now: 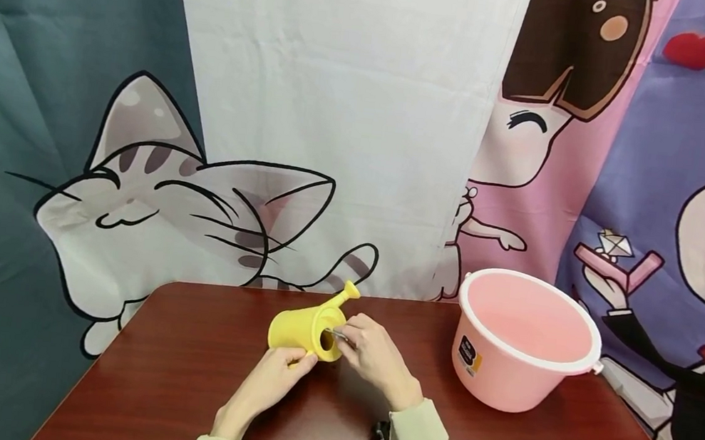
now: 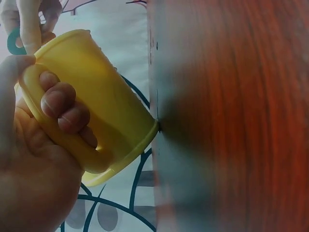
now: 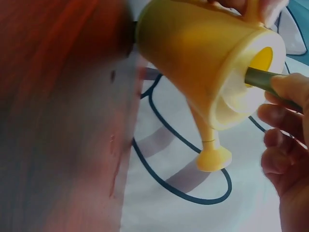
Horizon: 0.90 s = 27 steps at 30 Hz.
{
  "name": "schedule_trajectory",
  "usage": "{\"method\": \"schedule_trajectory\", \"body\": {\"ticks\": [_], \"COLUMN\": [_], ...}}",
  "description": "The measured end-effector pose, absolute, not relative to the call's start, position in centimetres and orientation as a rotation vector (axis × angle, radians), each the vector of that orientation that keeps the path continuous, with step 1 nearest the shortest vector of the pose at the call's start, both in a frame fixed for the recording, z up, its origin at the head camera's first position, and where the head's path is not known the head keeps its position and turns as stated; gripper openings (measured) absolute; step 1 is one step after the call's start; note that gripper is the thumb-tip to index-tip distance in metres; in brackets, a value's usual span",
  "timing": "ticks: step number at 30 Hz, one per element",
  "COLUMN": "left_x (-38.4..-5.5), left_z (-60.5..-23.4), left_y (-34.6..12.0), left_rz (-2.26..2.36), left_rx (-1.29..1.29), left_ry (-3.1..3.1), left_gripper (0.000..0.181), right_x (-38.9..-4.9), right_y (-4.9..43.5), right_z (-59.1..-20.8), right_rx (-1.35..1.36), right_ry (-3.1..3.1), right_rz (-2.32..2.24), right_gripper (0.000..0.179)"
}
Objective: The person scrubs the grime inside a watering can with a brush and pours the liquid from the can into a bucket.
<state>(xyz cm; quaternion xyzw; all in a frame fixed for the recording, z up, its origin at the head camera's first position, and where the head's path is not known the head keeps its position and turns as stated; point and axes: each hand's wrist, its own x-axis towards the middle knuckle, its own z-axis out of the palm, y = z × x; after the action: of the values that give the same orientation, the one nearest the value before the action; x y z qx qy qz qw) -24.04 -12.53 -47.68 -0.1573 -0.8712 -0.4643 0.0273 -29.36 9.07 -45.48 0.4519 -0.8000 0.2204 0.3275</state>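
Note:
A yellow watering can (image 1: pixel 292 330) is tilted on its side over the table, its round top opening facing right and its spout (image 1: pixel 345 294) pointing up and away. My left hand (image 1: pixel 276 377) grips the can's handle (image 2: pixel 41 113), with the fingers curled through the loop. At the opening, my right hand (image 1: pixel 377 352) pinches a slim dark green stick-like tool (image 3: pixel 263 81). One end of that tool reaches into the opening, so its tip is hidden. A green ring (image 2: pixel 16 42) shows by the right hand in the left wrist view.
A pink bucket (image 1: pixel 491 378) with a white rim stands at the right of the dark red-brown table (image 1: pixel 181 374). Behind the table's far edge hangs a cloth backdrop (image 1: pixel 339 104) printed with a cat and cartoon figures.

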Motion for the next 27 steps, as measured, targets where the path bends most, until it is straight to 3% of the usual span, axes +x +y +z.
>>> {"method": "schedule_trajectory", "body": {"ticks": [7,27], "left_x": [-24.0,-24.0], "left_z": [-47.7,-47.9], "left_y": [-12.5,-12.7], "left_rz": [-1.435,-1.454], "left_rx": [-0.483,-0.486], "left_ry": [-2.676,-2.624], "left_gripper": [0.042,0.043], "right_x": [-29.3,-27.7], "right_y": [8.5,9.1], "right_z": [-45.1,-44.2], "right_rx": [1.134,1.211], "right_ry": [-2.197,-1.991], "right_rz": [0.668,0.592], "right_gripper": [0.006,0.009]}}
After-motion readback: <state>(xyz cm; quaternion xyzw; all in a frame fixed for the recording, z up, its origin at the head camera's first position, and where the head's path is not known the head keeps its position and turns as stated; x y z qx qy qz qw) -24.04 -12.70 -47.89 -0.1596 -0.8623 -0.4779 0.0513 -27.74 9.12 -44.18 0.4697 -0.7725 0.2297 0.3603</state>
